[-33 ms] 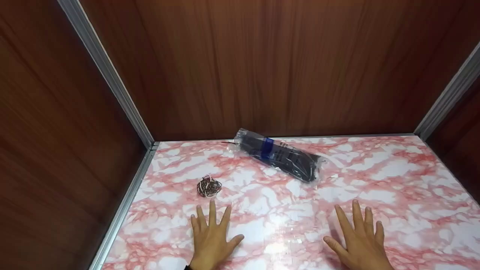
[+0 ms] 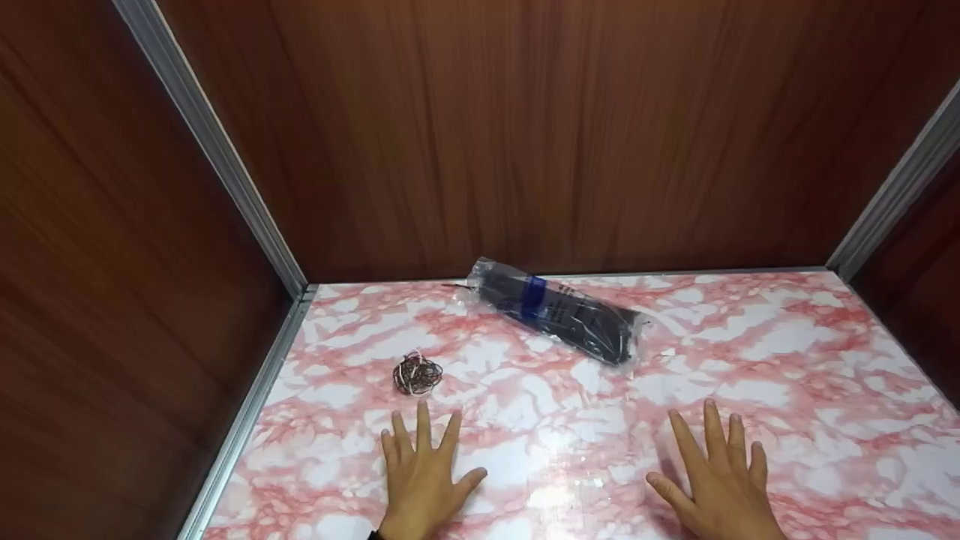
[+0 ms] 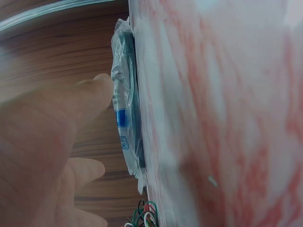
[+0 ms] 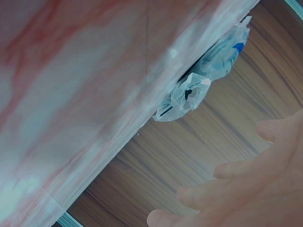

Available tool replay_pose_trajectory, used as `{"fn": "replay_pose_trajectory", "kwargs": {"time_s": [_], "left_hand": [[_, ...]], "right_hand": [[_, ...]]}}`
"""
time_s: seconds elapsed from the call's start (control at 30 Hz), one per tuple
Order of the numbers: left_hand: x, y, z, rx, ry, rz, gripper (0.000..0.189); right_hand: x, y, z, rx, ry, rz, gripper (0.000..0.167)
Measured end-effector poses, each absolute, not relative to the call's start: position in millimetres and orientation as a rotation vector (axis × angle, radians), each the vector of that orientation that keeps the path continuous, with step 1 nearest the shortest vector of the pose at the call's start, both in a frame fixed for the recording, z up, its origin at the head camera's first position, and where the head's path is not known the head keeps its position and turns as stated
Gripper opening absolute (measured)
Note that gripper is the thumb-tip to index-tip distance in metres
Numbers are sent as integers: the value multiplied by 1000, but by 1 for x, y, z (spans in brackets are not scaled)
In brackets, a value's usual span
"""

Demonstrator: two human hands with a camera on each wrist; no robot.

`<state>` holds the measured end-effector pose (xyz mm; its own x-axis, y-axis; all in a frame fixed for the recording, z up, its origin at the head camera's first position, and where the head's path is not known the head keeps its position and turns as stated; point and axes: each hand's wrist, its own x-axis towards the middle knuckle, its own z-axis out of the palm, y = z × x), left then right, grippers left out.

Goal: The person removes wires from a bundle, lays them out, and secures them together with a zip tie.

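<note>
A staged recording booth: wood-grain panel walls [image 2: 525,135] enclosing a marble-patterned tabletop [image 2: 787,360].

Two hands: left hand [image 2: 424,480], right hand [image 2: 716,480]. One plastic-wrapped black bundle [image 2: 559,311], one tangle of rubber bands [image 2: 418,373], on one marbled surface [image 2: 787,360].

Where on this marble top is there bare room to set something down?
Widest bare patch: right of the bagged black bundle, toward the right wall. Also between the left hand and right hand. Tighter between the rubber band ball and the left wall rail.
</note>
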<state>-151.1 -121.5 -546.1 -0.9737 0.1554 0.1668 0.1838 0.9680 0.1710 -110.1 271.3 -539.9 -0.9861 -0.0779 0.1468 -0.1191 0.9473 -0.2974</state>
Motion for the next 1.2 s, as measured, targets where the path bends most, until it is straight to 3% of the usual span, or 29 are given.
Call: {"fn": "replay_pose_trajectory", "kwargs": {"time_s": [0.1, 0.23, 0.27, 0.33, 0.5, 0.7, 1.2], "left_hand": [[-155, -122, -544, -292, -2879, -266, 70], [-181, -124, -535, -345, -2681, -207, 11], [-191, -124, -533, -355, -2648, -199, 4], [-211, -123, -528, -361, -2629, -181, 11], [-246, -120, -533, -371, -2751, -109, 8], [-255, -117, -549, -363, -2861, -123, 10], [-270, -119, -541, -198, -2681, -111, 6]], "right_hand": [[-108, 271, -540, 158, -2970, 475, 90], [-108, 270, -537, 218, -2974, 490, 80], [-108, 269, -535, 246, -2973, 488, 74], [-110, 266, -533, 313, -2957, 467, 63], [-113, 248, -534, 521, -2913, 357, 44], [-118, 224, -536, 772, -2860, 276, 36], [-160, 179, -534, 1026, -2648, 349, 12]]}}
